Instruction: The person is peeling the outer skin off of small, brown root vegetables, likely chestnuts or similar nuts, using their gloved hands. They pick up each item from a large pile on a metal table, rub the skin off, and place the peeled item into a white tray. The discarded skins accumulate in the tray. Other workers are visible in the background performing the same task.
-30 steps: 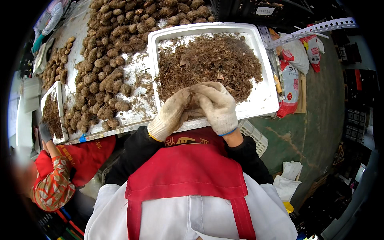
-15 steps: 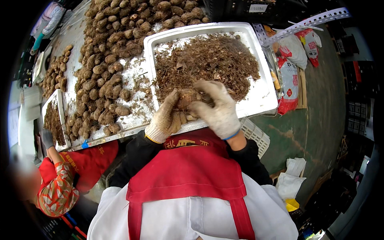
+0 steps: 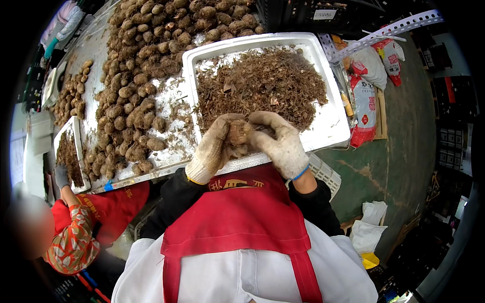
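Both my hands wear pale knitted gloves over the near edge of a white foam tray (image 3: pixel 331 123). A brown, rough taro (image 3: pixel 238 132) is gripped in my left hand (image 3: pixel 211 147), whose fingers wrap round its side. My right hand (image 3: pixel 284 145) curls against the taro's other side, thumb and fingers closing in on it. Something dark shows between that thumb and fingers, too unclear to name. Behind the taro, brown fibrous peelings (image 3: pixel 262 83) fill much of the tray.
A large heap of hairy taros (image 3: pixel 131 101) covers the table to the left. Beyond it lies a smaller pile (image 3: pixel 73 93). A co-worker's gloved hand (image 3: pixel 61 177) is by another foam tray (image 3: pixel 78 146). Black crates (image 3: pixel 298 25) stand behind; red-white sacks (image 3: pixel 364 103) are at the right.
My right hand has come down from above the taro, its fingers now curled against it. My left fingers have shifted up around the taro, which is turned differently.
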{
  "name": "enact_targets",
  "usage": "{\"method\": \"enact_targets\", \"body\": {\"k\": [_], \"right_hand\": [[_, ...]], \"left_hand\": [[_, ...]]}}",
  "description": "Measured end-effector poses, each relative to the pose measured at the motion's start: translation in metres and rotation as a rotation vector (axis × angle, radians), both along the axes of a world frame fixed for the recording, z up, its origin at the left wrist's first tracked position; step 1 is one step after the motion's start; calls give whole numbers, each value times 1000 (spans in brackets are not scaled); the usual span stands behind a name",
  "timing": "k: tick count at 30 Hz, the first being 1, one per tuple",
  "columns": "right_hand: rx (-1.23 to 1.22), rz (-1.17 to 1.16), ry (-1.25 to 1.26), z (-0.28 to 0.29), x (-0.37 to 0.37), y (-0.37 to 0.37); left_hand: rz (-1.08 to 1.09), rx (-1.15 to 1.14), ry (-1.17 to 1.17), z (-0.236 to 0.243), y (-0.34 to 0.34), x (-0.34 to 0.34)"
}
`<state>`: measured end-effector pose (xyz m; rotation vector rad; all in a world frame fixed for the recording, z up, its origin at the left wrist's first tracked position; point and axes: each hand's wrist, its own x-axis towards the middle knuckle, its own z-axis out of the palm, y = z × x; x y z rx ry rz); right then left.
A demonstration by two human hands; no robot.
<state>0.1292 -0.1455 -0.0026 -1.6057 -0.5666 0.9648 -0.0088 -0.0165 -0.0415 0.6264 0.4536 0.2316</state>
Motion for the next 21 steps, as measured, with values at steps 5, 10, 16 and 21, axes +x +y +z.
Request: {"method": "enact_targets", "body": {"k": [5,10,16,21], "right_hand": [[-54,50,-207,4,-11,14],[1,-141,308,-3,3,6],[-66,94,26,4,7,14],[-65,4,239,-9,8,17]], "left_hand": [[-25,617,144,12,-1,-2],[14,429,68,-1,8,-9],[-104,736,198,10,9,-6],[-72,941,143,-10,14,-16]]}}
